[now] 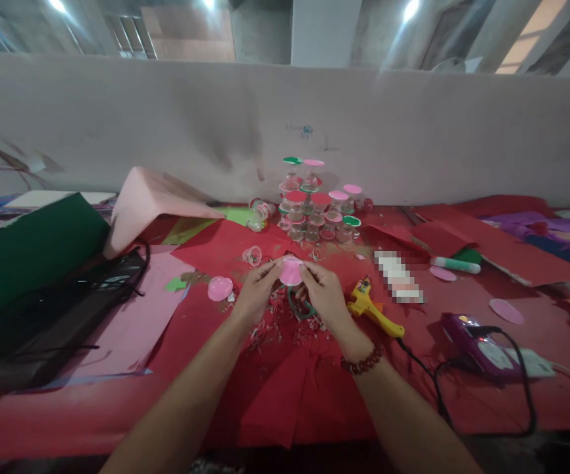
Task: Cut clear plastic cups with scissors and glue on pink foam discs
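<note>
- While red paper covers the tabletop, both hands meet over its middle, pinching one small pink-topped cup between them.
- Left hand closes its fingertips on the cup's left edge; right hand, a beaded bracelet at the wrist, grips the right edge. Neither hand is spread wide.
- Scissors with green handles lie just below the hands, among paper scraps.
- Beyond, a stack of clear cups with pink, red and green tops rises against the wall. A loose pink disc lies to the left, and a yellow glue gun to the right, its cord running toward a purple device.
- Judged from the grip, the pink top is best held level and pressed evenly around the rim, with fingertips kept at the edge.
- No brand, label or writing can be read; a flat item right of the hands is blurred out.
</note>
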A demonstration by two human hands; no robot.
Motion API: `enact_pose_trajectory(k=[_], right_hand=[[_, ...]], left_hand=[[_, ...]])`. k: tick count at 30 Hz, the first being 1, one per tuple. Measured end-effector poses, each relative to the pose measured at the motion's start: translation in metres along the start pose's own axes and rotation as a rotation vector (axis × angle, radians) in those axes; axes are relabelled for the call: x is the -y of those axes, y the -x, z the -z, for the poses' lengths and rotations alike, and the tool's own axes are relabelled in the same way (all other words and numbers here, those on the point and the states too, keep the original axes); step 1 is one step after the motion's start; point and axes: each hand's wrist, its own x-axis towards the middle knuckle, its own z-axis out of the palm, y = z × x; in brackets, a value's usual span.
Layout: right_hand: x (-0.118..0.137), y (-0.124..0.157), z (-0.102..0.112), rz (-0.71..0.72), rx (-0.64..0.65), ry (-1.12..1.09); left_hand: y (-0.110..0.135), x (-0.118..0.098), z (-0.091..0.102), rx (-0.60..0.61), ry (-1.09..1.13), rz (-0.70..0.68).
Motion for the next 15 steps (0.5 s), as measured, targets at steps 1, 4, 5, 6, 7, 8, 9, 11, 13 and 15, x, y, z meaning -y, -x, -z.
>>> enact_pose_trajectory(k=[1,4,5,6,7,8,9,11,13,15], right_hand=[[-0.0006,-0.0004,-0.0001,-0.002,-0.013,0.007],[-0.0017,-0.0013,-0.0001,0.017,-0.039,0.008],[-0.0016,-0.0013,0.0001,0.027,-0.047,0.004],[-0.0014,-0.0011,0.0003,0.037,-0.057,0.005],[-0.0009,-0.0006,0.0007,0.05,-0.073,0.015],[-0.0005,0.0,0.0012,0.069,-0.1,0.035],[-0.0001,0.0008,0.0016,0.1,-0.132,0.065],[0.0001,0.0028,0.0025,0.19,-0.183,0.131],[-0.0003,0.0049,0.0028,0.256,-0.172,0.145],[-0.0005,0.0066,0.0028,0.282,-0.115,0.136]], left_hand=[[0.0,-0.0007,-0.0003,0.014,0.013,0.017],[0.0008,-0.0039,0.0,0.051,0.026,0.032],[0.0014,-0.005,0.0002,0.056,0.039,0.029],[0.0021,-0.0059,0.0003,0.055,0.062,0.031],[0.0029,-0.0066,0.0002,0.051,0.095,0.043],[0.0037,-0.007,0.0,0.045,0.134,0.072],[0.0043,-0.0069,-0.0005,0.041,0.172,0.117],[0.0045,-0.0058,-0.0016,0.064,0.241,0.247],[0.0035,-0.004,-0.0023,0.122,0.308,0.368],[0.0017,-0.0028,-0.0018,0.139,0.367,0.405]])
